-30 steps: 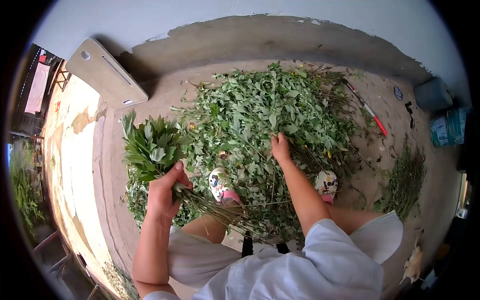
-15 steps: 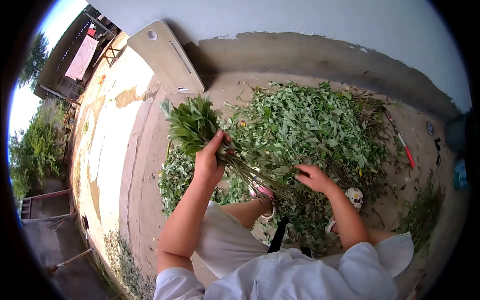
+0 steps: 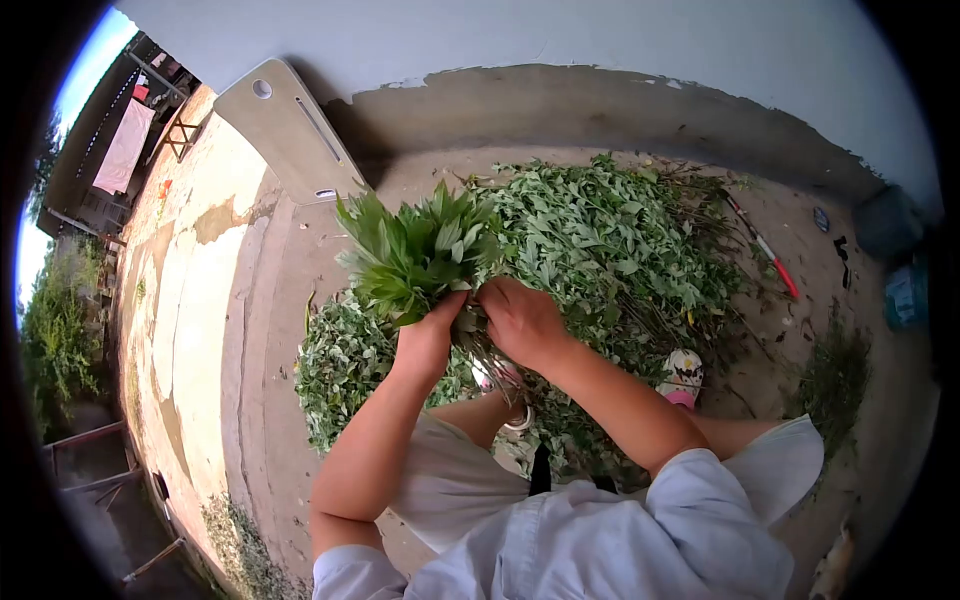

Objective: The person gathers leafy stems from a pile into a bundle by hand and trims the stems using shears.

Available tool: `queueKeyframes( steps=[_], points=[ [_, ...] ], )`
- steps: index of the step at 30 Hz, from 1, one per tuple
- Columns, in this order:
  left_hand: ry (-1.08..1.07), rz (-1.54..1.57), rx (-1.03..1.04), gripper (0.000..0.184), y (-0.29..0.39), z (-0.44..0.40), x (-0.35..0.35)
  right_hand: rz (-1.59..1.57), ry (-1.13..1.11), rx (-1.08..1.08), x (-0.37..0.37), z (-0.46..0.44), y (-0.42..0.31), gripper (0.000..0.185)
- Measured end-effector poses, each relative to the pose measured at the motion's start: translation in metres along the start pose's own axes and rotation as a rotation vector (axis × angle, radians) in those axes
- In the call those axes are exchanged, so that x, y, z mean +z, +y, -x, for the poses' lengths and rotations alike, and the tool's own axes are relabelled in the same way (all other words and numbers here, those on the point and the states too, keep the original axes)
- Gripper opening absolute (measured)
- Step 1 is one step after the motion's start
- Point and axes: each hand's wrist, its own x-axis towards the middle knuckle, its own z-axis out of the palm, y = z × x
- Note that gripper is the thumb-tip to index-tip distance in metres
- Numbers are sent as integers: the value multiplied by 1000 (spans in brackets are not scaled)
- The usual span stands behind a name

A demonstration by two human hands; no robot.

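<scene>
A leafy green bunch [image 3: 415, 250] is held upright in front of me, its stems trailing down toward my feet. My left hand [image 3: 428, 335] is closed round the stems just under the leaves. Beside it my right hand [image 3: 520, 320] is closed at the same bunch, its fingertips largely hidden among the leaves and stems. A large heap of cut leafy stems [image 3: 610, 230] lies on the ground beyond my hands, and more leafy stems [image 3: 345, 365] lie to the left.
A tan board [image 3: 290, 130] leans on the wall at the back left. On the right are a red-handled tool [image 3: 783, 277], a dark container [image 3: 888, 222], a blue-green bucket [image 3: 905, 295] and a thin pile of stems [image 3: 835, 375]. My patterned shoe [image 3: 682, 372] is beside the heap.
My right hand has moved left from the heap to the bunch and closed there beside my left hand. The left hand still holds the bunch. The camera view has shifted.
</scene>
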Motion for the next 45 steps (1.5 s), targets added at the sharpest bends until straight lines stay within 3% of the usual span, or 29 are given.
queueKeyframes(
  steps=[2,3,6,7,9,12,14,17,18,20,22,24,25,27,28,30,32,34,36,38,40,43,45],
  points=[
    [-19,398,-67,17,-5,-4,-10,28,68,-191,12,20,46,24],
    [-124,526,-9,11,-3,-7,-15,98,6,-135,14,36,73,25],
    [-66,726,-96,20,7,-4,-30,317,-166,118,9,98,159,22],
    [-54,729,-95,22,12,-3,-37,333,-178,137,3,122,183,22],
    [-46,694,-115,25,16,-1,-34,485,-352,656,-10,151,213,21],
    [-107,598,-256,25,17,2,-18,532,-225,716,-12,168,231,20],
    [-103,532,-264,25,22,6,-9,559,-142,613,-11,180,248,27],
    [-74,681,-259,24,30,10,-24,354,-40,1471,-28,178,270,39],
    [-58,741,-269,23,30,9,-29,138,218,1666,-36,179,276,40],
    [-85,670,-332,23,28,7,-29,112,249,1558,-43,160,262,42],
    [-117,645,-384,23,25,2,-24,-960,-190,1289,-31,147,261,47],
    [-150,614,-417,23,24,-5,-20,-1308,-576,1069,-20,126,230,47],
    [-148,592,-437,23,23,-6,-19,-1317,-581,1069,-6,122,234,47],
    [-147,557,-453,23,20,-9,-18,-942,-700,1002,36,124,255,49],
    [-142,550,-457,23,20,-10,-17,-952,-703,1002,65,131,269,49],
    [-126,520,-445,23,19,-13,-14,-446,-621,1087,115,149,286,51],
    [-120,510,-449,24,16,-18,-13,-360,-547,1238,144,158,271,54],
    [-94,475,-440,23,13,-22,-14,-121,-617,1080,150,152,252,53],
    [-64,455,-432,21,8,-28,-18,-426,-413,1129,140,135,243,48],
    [33,419,-409,19,1,-34,-21,-478,-42,927,131,124,238,37],
    [81,433,-387,17,-4,-38,-26,-652,26,885,103,110,228,33],
    [174,461,-309,20,-13,-43,-36,-780,-11,655,56,100,206,28],
    [225,479,-248,27,-8,-43,-38,-827,-113,631,31,103,193,25]
  ],
)
